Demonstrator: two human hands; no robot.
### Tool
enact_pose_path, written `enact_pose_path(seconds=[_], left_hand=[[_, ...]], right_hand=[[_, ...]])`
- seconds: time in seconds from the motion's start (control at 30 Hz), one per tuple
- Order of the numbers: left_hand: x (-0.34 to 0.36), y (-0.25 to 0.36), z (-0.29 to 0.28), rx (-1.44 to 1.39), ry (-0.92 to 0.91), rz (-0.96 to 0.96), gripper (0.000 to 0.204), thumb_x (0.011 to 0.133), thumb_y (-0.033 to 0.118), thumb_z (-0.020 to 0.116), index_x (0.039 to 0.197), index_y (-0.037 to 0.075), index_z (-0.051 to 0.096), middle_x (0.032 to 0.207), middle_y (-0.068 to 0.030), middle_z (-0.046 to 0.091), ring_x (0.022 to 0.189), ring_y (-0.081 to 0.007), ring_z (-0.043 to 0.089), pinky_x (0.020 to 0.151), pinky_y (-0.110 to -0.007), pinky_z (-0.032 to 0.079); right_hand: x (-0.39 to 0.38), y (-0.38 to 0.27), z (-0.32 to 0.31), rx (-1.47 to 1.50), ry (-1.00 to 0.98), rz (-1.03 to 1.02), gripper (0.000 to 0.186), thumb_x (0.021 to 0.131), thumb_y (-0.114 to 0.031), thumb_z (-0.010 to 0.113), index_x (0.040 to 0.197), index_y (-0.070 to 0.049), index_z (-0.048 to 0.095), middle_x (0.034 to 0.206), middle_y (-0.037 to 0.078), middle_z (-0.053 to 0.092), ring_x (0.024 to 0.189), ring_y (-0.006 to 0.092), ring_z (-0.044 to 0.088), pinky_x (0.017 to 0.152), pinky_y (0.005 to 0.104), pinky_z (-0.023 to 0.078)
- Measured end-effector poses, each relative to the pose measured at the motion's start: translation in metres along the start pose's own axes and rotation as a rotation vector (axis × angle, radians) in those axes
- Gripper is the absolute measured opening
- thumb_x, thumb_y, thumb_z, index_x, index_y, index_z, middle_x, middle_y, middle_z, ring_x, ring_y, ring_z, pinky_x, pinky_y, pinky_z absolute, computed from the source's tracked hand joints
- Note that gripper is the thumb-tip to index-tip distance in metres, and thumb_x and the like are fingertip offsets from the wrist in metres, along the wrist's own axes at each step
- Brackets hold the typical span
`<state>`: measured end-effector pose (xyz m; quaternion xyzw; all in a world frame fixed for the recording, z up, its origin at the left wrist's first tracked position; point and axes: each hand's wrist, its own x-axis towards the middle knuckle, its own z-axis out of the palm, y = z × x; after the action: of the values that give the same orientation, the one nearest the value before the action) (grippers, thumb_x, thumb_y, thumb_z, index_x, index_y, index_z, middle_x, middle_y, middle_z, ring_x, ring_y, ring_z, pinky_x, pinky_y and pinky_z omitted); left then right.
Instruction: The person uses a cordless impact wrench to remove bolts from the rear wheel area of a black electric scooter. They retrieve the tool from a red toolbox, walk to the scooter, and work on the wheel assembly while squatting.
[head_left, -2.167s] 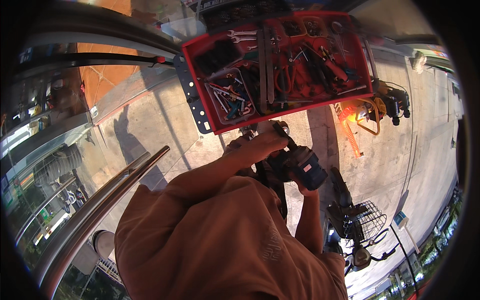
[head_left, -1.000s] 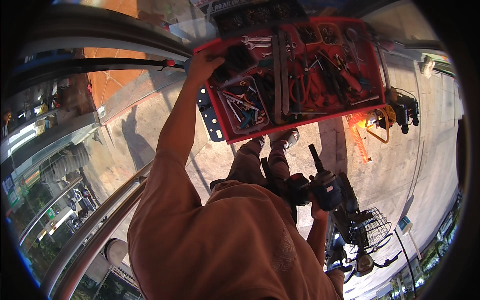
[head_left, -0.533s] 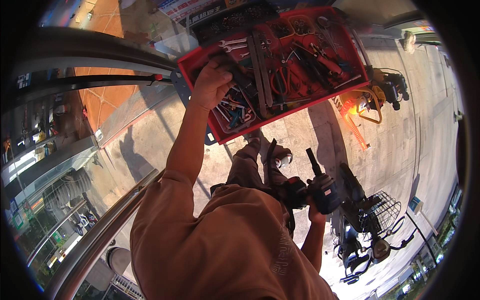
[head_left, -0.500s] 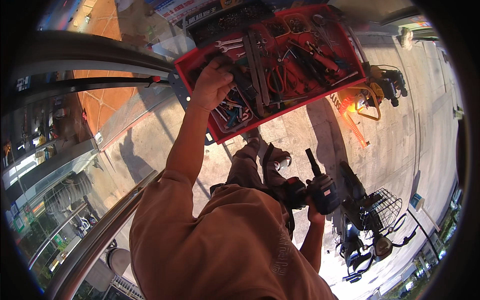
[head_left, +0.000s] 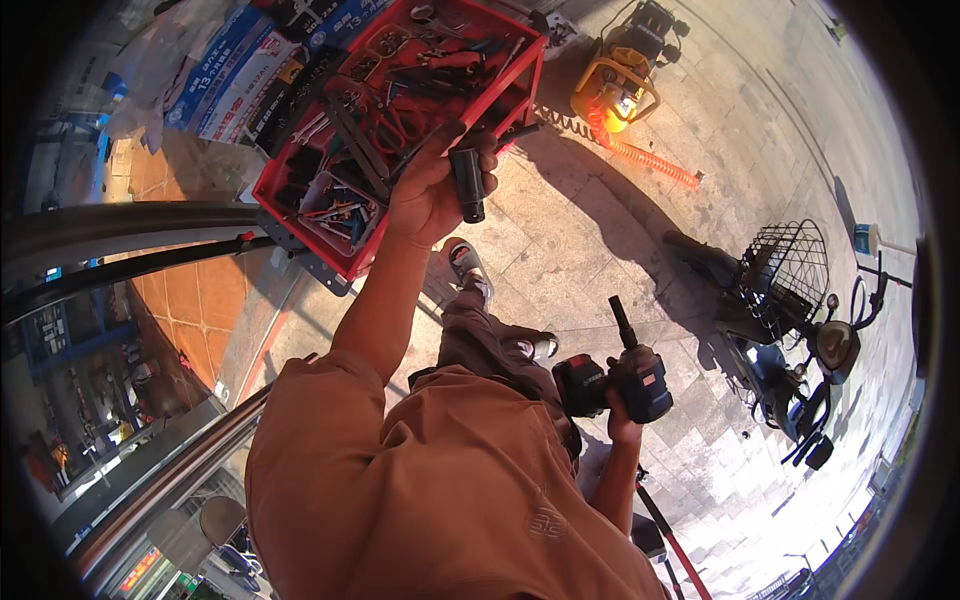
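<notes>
My left hand [head_left: 425, 195] is closed around a black cylinder that looks like a deep impact socket [head_left: 467, 186]. It is held just off the near edge of a red tool tray [head_left: 510, 90]. Pliers, spanners, long flat bars and small tools fill the tray. Lower right, my right hand [head_left: 625, 425] grips a cordless impact wrench [head_left: 640, 385] with a dark battery pack. A slim black shaft [head_left: 623, 322] points up from its nose. The fingers round its handle are partly hidden.
Beyond the tray stands a yellow machine [head_left: 605, 90] with an orange coiled hose [head_left: 650, 160] trailing over the paving. To the right is a parked scooter with a wire basket [head_left: 785, 275]. A metal rail [head_left: 190, 455] runs along the left. Printed boxes [head_left: 230, 75] lie behind the tray.
My left hand has come out of the tray, bringing the black socket over its near edge. The view has turned, shifting the tray leftward. My right hand still holds the impact wrench.
</notes>
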<state>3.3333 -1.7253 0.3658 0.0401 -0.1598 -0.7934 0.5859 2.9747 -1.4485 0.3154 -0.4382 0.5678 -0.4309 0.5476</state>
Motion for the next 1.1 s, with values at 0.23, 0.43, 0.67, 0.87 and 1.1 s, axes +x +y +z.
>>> enact_pose_path(seconds=[0.23, 0.43, 0.67, 0.87, 1.1], left_hand=[[-0.025, -0.229, 0.042, 0.013, 0.027, -0.572, 0.04, 0.095, 0.028, 0.048, 0.13, 0.008, 0.044, 0.133, -0.0214, 0.046, 0.093, -0.0243, 0.058, 0.076, -0.035, 0.05], [-0.074, -0.425, 0.068, 0.489, 0.161, -1.248, 0.031, 0.091, 0.021, 0.056, 0.12, 0.011, 0.049, 0.114, -0.0164, 0.059, 0.071, -0.0169, 0.057, 0.059, -0.03, 0.05], [-0.095, -0.601, 0.125, 0.93, -0.152, -1.551, 0.037, 0.086, 0.008, 0.06, 0.12, 0.005, 0.044, 0.1, -0.0153, 0.064, 0.062, -0.0136, 0.056, 0.053, -0.027, 0.05], [-0.066, -0.752, 0.114, 1.27, -0.397, -1.449, 0.042, 0.08, 0.0, 0.056, 0.12, -0.001, 0.042, 0.09, -0.0122, 0.064, 0.057, -0.0109, 0.053, 0.047, -0.025, 0.045], [-0.006, -0.838, 0.036, 1.613, 0.214, -1.321, 0.009, 0.082, 0.004, 0.05, 0.086, 0.012, 0.053, 0.06, -0.0048, 0.05, 0.042, -0.0151, 0.044, 0.035, -0.031, 0.034]], right_hand=[[-0.127, 0.046, -0.09, -0.092, 0.469, -0.001, 0.034, 0.077, -0.011, 0.072, 0.109, -0.008, 0.061, 0.102, 0.005, 0.063, 0.095, 0.0165, 0.058, 0.084, 0.0339, 0.047], [-0.212, 0.068, -0.156, 0.224, 0.906, 0.012, 0.033, 0.077, -0.006, 0.07, 0.108, -0.005, 0.058, 0.091, 0.003, 0.062, 0.083, 0.012, 0.057, 0.076, 0.0298, 0.048], [-0.278, 0.1, -0.246, 0.318, 1.323, 0.184, 0.036, 0.074, -0.016, 0.072, 0.106, -0.006, 0.059, 0.09, 0.003, 0.062, 0.081, 0.0136, 0.057, 0.074, 0.0314, 0.048], [-0.329, 0.125, -0.389, 0.413, 1.494, 0.365, 0.041, 0.073, -0.015, 0.071, 0.112, -0.006, 0.059, 0.099, 0.005, 0.063, 0.093, 0.015, 0.057, 0.082, 0.0324, 0.046], [-0.413, 0.146, -0.593, 0.334, 1.691, 0.412, 0.028, 0.07, -0.004, 0.074, 0.095, -0.005, 0.06, 0.089, 0.001, 0.061, 0.084, 0.0135, 0.057, 0.077, 0.0308, 0.047]])
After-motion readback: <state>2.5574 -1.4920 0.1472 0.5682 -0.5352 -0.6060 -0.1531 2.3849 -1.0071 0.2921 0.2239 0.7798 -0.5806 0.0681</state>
